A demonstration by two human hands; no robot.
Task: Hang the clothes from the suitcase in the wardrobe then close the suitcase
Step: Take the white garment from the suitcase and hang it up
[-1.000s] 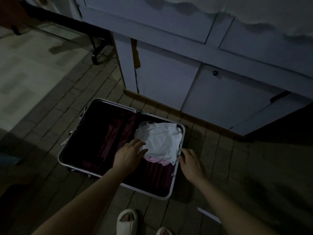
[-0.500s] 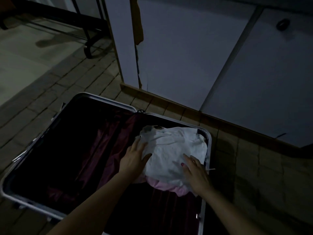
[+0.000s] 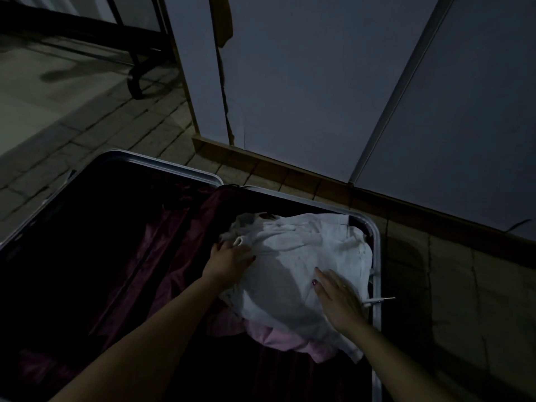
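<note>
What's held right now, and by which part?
Nothing clearly held. Both hands lie on the white garment in the suitcase: left hand at its left edge, right hand flat near its right side, fingers straight.
</note>
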